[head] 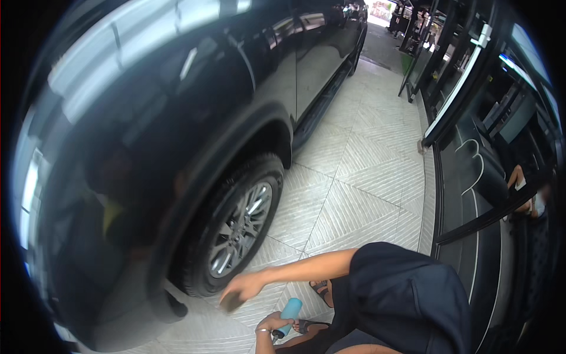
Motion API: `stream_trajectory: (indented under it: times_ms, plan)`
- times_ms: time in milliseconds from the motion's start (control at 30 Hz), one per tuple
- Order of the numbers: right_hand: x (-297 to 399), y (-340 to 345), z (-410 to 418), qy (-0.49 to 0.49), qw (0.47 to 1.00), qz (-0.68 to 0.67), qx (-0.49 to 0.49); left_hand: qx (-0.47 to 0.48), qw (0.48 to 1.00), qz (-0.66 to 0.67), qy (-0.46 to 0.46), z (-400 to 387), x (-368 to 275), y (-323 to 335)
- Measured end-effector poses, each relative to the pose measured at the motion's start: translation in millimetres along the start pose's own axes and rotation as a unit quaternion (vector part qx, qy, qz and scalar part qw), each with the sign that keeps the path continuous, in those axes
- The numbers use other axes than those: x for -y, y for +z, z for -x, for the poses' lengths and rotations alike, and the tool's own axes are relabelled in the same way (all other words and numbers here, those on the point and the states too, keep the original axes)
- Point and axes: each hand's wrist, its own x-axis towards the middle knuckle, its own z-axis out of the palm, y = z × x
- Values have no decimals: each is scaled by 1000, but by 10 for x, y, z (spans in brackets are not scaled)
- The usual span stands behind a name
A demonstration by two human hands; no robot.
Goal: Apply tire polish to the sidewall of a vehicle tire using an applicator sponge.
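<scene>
My right hand (pixel 243 287) reaches out over the floor, low beside the tyre (pixel 201 283) of a dark SUV (pixel 132 177). It grips a blurred, brownish-grey pad or sponge (pixel 232 302); which it is cannot be told. Near the bottom edge my left hand (pixel 279 322), with a bracelet at its wrist, is closed around a light-blue bottle (pixel 291 309) with a black end, held tilted. The wheel's multi-spoke alloy rim (pixel 241 230) lies beyond my right hand. Whether the pad touches the tyre is unclear.
A side step (pixel 318 110) runs along the SUV. Glass panels in black frames (pixel 437 199) line the right side, with a white handle (pixel 460 84). Between them lies a grooved tile floor (pixel 353 186). My sandalled feet (pixel 325 292) are close below. A person (pixel 526 194) shows at the glass, far right.
</scene>
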Motion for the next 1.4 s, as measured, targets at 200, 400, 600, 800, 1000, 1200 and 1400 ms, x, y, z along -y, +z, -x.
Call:
stream_trajectory:
  times_ms: [200, 400, 600, 800, 1000, 1200, 1400]
  plan:
    - [281, -500, 2239, 482, 800, 116, -338, -154, 969, 144, -126, 2062, 110, 237]
    - [1575, -13, 3858, 731, 582, 187, -303, -265, 914, 296, -86, 3326, 839, 230]
    - [1738, 1073, 3455, 625, 611, 133, -468, -398, 756, 513, -77, 4698, 1801, 1782]
    - [1917, 2044, 1099, 413, 844, 134, -313, -540, 450, 711, -14, 5464, 2409, 3464]
    - [2613, 2541, -1452, 288, 930, -157, -168, -572, 176, 801, 7, 5804, 2870, 4757]
    - [3431, 3257, -3436, 194, 871, -450, 31, -670, -93, 727, 121, 6834, 3226, 3096]
    - [3993, 4189, -5553, 249, 782, -551, 152, -820, -2, 537, 198, 8548, 3657, 1290]
